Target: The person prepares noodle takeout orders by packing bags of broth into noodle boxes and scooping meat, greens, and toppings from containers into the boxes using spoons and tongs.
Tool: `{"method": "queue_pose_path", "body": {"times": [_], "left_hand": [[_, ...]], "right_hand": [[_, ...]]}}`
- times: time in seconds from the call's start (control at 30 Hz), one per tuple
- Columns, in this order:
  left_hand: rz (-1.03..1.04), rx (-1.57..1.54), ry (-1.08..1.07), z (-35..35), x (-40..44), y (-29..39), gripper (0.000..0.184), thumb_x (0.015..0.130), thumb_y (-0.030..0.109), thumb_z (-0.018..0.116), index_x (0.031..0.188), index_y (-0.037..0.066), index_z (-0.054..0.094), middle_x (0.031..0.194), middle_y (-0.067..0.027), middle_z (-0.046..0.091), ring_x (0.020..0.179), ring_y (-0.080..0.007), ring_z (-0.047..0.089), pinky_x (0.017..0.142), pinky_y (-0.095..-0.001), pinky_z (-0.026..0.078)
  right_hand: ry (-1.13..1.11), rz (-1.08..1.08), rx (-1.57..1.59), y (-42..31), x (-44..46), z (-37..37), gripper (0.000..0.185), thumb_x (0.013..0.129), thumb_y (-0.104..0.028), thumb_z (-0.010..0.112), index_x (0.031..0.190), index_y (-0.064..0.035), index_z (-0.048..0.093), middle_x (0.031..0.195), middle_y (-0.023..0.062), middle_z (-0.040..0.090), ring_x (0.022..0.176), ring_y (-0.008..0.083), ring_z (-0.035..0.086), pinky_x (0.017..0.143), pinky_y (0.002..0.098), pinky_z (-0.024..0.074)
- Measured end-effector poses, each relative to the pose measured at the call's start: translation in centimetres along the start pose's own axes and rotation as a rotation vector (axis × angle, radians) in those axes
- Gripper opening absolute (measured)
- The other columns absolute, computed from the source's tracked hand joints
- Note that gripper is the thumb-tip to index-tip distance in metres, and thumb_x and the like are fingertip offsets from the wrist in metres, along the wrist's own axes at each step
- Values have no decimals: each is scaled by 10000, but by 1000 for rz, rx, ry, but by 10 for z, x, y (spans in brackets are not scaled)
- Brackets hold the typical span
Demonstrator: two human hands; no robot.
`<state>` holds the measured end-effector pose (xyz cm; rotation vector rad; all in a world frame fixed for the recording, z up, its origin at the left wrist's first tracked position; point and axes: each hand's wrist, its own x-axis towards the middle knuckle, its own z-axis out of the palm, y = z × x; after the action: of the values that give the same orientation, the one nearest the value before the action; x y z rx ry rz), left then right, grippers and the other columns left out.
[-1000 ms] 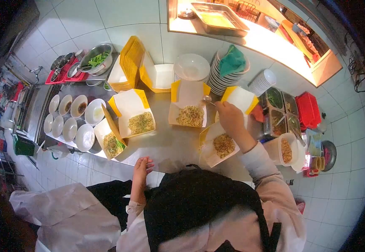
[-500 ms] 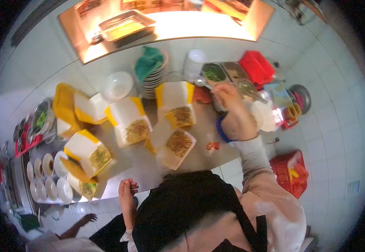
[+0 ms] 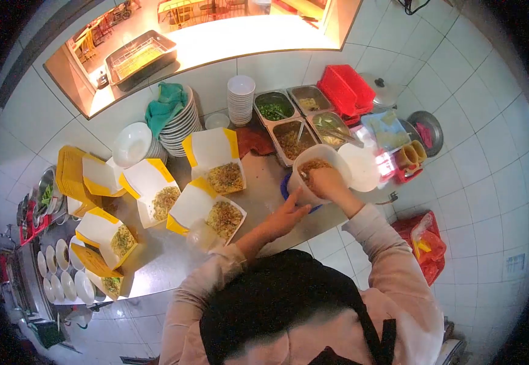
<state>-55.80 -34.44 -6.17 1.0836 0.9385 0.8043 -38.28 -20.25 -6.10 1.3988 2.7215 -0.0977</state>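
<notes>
My right hand (image 3: 327, 183) reaches into a white tub (image 3: 335, 159) of brown crumbly topping (image 3: 313, 165). Its fingers are closed, apparently around a spoon whose small pale part shows at the topping; most of it is hidden. Against the tub's near left side lies my left hand (image 3: 286, 217), thumb near the wall and fingers along the outside. Something with a blue rim (image 3: 285, 187) shows under the tub. The nearest yellow and white takeaway box (image 3: 190, 204) stands with its lid up and noodles with brown topping (image 3: 223, 220) inside.
More filled boxes (image 3: 150, 176) stand to the left, beside stacked box blanks (image 3: 73, 173). Behind are a bowl stack (image 3: 179, 125) with a green cloth (image 3: 166, 102), white cups (image 3: 241, 100) and metal food pans (image 3: 275, 106). A red basket (image 3: 419, 246) sits low right.
My right hand has moved from beside the food pans, spoon in it, down into the tub. My left hand has risen from the near edge to the tub. The view has shifted.
</notes>
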Motion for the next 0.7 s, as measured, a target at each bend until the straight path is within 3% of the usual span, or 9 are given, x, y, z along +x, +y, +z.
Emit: {"method": "queue_pose_path", "body": {"times": [0.07, 0.17, 0.33, 0.4, 0.5, 0.6, 0.7], "left_hand": [[33, 67, 41, 11, 11, -5, 809, 1013, 365, 527, 1561, 41, 27, 1542, -273, 266, 1347, -323, 426, 1113, -373, 333], [42, 40, 41, 18, 13, -2, 829, 1018, 350, 516, 1554, 23, -27, 1529, -295, 284, 1386, -329, 377, 1142, -370, 281], [22, -1, 67, 19, 15, -2, 814, 1019, 340, 520, 1561, 37, -6, 1484, -278, 376, 1373, -317, 396, 1136, -370, 290], [28, 127, 101, 10, 20, -26, 803, 1019, 339, 527, 1565, 46, 16, 1476, -245, 405, 1340, -305, 438, 1117, -373, 323], [-35, -21, 85, 5, -25, 24, 755, 1019, 350, 529, 1570, 76, 92, 1460, -199, 443, 1316, -273, 468, 1073, -363, 378], [29, -75, 49, -25, -61, 14, 677, 1029, 365, 500, 1565, 108, 176, 1379, -121, 503, 1152, -195, 541, 995, -355, 444], [83, -132, 201, -51, -119, 14, 604, 1039, 333, 478, 1535, 73, 254, 1416, -143, 502, 1254, -237, 524, 1041, -376, 427]], "right_hand": [[54, -101, 170, 25, 4, 5, 157, 869, -161, 588, 835, -51, 695, 798, 157, 692, 685, 297, 674, 641, 427, 522], [-110, -2, 805, 46, -4, -8, 154, 894, -175, 621, 855, -43, 690, 706, 78, 640, 581, 182, 584, 546, 356, 459], [-259, 273, 1218, 55, -22, -56, 167, 907, -170, 636, 849, -25, 694, 622, -8, 556, 532, 102, 478, 487, 270, 358], [-254, 332, 1246, 68, -28, -56, 170, 918, -169, 633, 839, -31, 692, 612, -23, 539, 516, 84, 452, 471, 249, 331], [-187, 317, 1159, 81, -35, -46, 166, 917, -165, 636, 831, -31, 684, 598, -22, 529, 502, 75, 437, 457, 245, 316], [-140, 346, 1112, 76, -47, -51, 158, 913, -155, 640, 834, -24, 679, 587, -25, 519, 486, 74, 426, 441, 248, 304], [-123, 449, 1199, 72, -57, -48, 134, 913, -133, 627, 851, -23, 673, 584, -29, 510, 456, 61, 403, 407, 228, 281]]}}
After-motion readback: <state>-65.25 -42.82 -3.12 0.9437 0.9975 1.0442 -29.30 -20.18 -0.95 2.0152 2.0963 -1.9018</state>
